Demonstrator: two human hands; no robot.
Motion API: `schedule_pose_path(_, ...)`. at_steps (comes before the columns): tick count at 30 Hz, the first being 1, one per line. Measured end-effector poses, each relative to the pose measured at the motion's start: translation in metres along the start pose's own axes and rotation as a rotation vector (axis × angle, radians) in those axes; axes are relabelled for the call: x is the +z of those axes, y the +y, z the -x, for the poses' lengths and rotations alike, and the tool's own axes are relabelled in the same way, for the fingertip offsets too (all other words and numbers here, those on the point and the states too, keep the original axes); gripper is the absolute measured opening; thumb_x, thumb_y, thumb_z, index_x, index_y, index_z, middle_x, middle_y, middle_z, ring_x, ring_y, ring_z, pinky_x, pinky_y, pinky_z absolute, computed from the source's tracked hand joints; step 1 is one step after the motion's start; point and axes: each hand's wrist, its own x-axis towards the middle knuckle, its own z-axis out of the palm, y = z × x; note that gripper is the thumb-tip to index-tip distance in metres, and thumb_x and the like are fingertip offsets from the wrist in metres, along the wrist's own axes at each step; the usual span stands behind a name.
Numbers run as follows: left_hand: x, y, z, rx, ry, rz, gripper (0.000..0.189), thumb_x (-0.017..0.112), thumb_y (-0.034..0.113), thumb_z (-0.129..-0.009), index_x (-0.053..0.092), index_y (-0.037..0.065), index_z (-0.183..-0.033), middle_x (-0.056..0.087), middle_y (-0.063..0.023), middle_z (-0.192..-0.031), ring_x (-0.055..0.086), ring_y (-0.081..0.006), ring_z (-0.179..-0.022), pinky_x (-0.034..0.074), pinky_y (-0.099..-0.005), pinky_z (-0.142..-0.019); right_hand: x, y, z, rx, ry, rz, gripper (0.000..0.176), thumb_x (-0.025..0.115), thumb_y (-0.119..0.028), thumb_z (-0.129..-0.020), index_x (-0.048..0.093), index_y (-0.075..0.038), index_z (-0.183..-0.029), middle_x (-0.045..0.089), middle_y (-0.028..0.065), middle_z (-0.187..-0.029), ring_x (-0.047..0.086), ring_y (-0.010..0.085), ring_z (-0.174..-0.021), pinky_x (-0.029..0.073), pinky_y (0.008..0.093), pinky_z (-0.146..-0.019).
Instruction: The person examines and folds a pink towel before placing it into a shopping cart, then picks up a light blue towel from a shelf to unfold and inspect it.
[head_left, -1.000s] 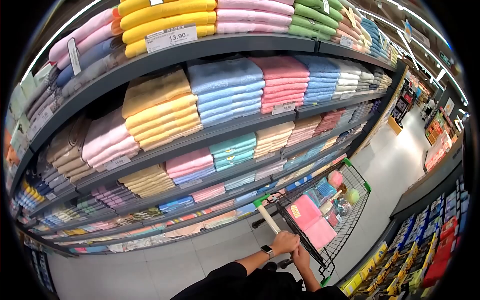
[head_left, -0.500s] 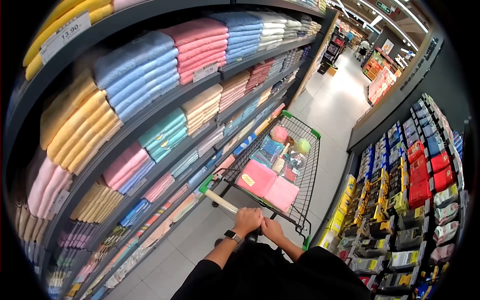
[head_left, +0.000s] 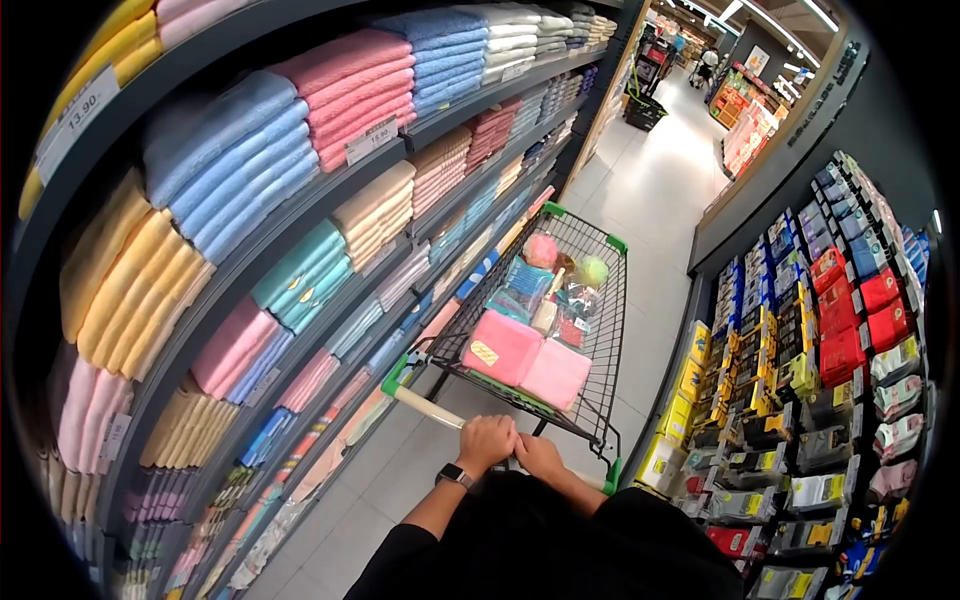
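Note:
Side by side near the middle of the handle, my left hand (head_left: 486, 442) and my right hand (head_left: 540, 455) are closed around the cart's pale handlebar (head_left: 430, 408). A dark watch is on my left wrist. The wire shopping cart (head_left: 612, 345) has green corner pieces. Inside it lie a pink folded towel (head_left: 503, 346) with a yellow label and a lighter pink one (head_left: 556, 375). Beyond them are a blue packaged item (head_left: 528, 285), a pink puff (head_left: 540, 250), a pale green puff (head_left: 593, 270) and other wrapped goods.
Shelves of folded towels (head_left: 350, 95) line the left side, close to the cart. A rack of packaged goods (head_left: 790, 400) stands on the right. Ahead, the tiled aisle (head_left: 650, 180) runs past a black basket (head_left: 645, 112) towards a distant person (head_left: 708, 65).
The view has shifted slightly, and the shelf towels sit further left and lower. A black basket now shows more fully in the aisle ahead. Both hands stay on the handlebar.

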Motion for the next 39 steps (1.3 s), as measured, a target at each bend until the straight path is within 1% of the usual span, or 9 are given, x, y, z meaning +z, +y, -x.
schedule_pose_path(11, 0.013, -0.003, -0.016, -0.006, -0.033, -0.045, 0.018, 0.059, 0.018, -0.077, 0.05, 0.012, -0.062, 0.055, -0.0052, -0.058, 0.055, -0.0253, -0.053, 0.043, -0.0377, -0.052, -0.007, 0.018, -0.026, -0.046, -0.264, -0.237, 0.041, 0.038, -0.032, -0.093, 0.063, -0.001, -0.082, 0.065, 0.0231, -0.076, 0.063, 0.0419, -0.068, 0.05, 0.05, -0.067)
schedule_pose_path(15, 0.019, -0.002, -0.03, -0.021, -0.115, -0.064, 0.018, 0.059, 0.019, -0.076, 0.05, 0.011, -0.062, 0.054, -0.0062, -0.059, 0.055, -0.0273, -0.055, 0.043, -0.0401, -0.053, -0.031, 0.013, -0.044, 0.068, -0.517, -0.488, 0.048, 0.031, -0.037, -0.095, 0.062, -0.002, -0.081, 0.062, 0.0094, -0.06, 0.061, 0.0224, -0.048, 0.05, 0.035, -0.051)
schedule_pose_path(23, 0.046, -0.011, -0.068, -0.004, -0.205, -0.072, 0.017, 0.057, 0.021, -0.074, 0.051, 0.012, -0.06, 0.051, -0.0071, -0.057, 0.053, -0.0299, -0.056, 0.041, -0.0429, -0.053, -0.038, 0.035, -0.079, -0.071, -0.488, -0.58, 0.051, 0.027, -0.04, -0.094, 0.059, -0.003, -0.078, 0.059, 0.0095, -0.057, 0.059, 0.026, -0.049, 0.047, 0.0376, -0.05)
schedule_pose_path(24, 0.053, -0.013, -0.072, 0.018, -0.227, -0.09, 0.016, 0.057, 0.022, -0.073, 0.051, 0.012, -0.061, 0.052, -0.0067, -0.057, 0.053, -0.0295, -0.056, 0.041, -0.0426, -0.053, -0.054, 0.029, -0.082, 0.015, -0.512, -0.596, 0.038, 0.037, -0.031, -0.091, 0.06, -0.003, -0.078, 0.062, 0.0133, -0.063, 0.061, 0.0296, -0.053, 0.049, 0.0416, -0.054)
schedule_pose_path(25, 0.053, -0.016, -0.077, 0.028, -0.237, -0.124, 0.016, 0.057, 0.022, -0.073, 0.052, 0.013, -0.062, 0.052, -0.0063, -0.057, 0.053, -0.0291, -0.056, 0.041, -0.0424, -0.053, -0.041, 0.038, -0.089, -0.409, -0.276, -0.314, 0.024, 0.047, -0.021, -0.086, 0.061, -0.001, -0.08, 0.065, 0.0163, -0.071, 0.064, 0.0325, -0.06, 0.05, 0.0459, -0.06)
schedule_pose_path(29, 0.058, -0.022, -0.089, -0.022, -0.356, -0.191, 0.012, 0.057, 0.022, -0.073, 0.057, 0.01, -0.072, 0.056, -0.0091, -0.065, 0.057, -0.0299, -0.063, 0.043, -0.0433, -0.059, -0.021, 0.065, -0.112, -0.541, -0.252, -0.292, 0.021, 0.05, -0.017, -0.084, 0.061, 0.0, -0.084, 0.065, 0.0187, -0.074, 0.065, 0.0341, -0.065, 0.051, 0.0459, -0.058)
schedule_pose_path(32, 0.059, -0.02, -0.098, -0.071, -0.313, -0.195, 0.012, 0.055, 0.02, -0.077, 0.057, 0.01, -0.072, 0.055, -0.0087, -0.064, 0.057, -0.0295, -0.064, 0.044, -0.0421, -0.061, -0.07, 0.045, -0.111, -0.035, -0.534, -0.671, 0.035, 0.035, -0.026, -0.093, 0.059, -0.001, -0.087, 0.064, 0.0125, -0.062, 0.06, 0.0188, -0.048, 0.048, 0.0313, -0.046)
schedule_pose_path(36, 0.058, -0.004, -0.114, -0.145, -0.265, -0.168, 0.014, 0.054, 0.02, -0.08, 0.056, 0.009, -0.072, 0.055, -0.0088, -0.066, 0.057, -0.0286, -0.067, 0.043, -0.0407, -0.063, -0.063, 0.056, -0.12, 0.07, -0.608, -0.806, 0.038, 0.032, -0.028, -0.094, 0.059, -0.001, -0.09, 0.063, 0.0132, -0.063, 0.059, 0.0216, -0.047, 0.048, 0.034, -0.048)
schedule_pose_path(39, 0.062, -0.005, -0.116, -0.147, -0.236, -0.167, 0.014, 0.055, 0.02, -0.081, 0.055, 0.008, -0.072, 0.055, -0.0083, -0.068, 0.057, -0.0281, -0.069, 0.042, -0.0408, -0.065, -0.02, 0.086, -0.136, -0.144, -0.505, -0.732, 0.044, 0.033, -0.036, -0.098, 0.056, -0.001, -0.084, 0.057, 0.0095, -0.058, 0.054, 0.0186, -0.043, 0.044, 0.0308, -0.042)
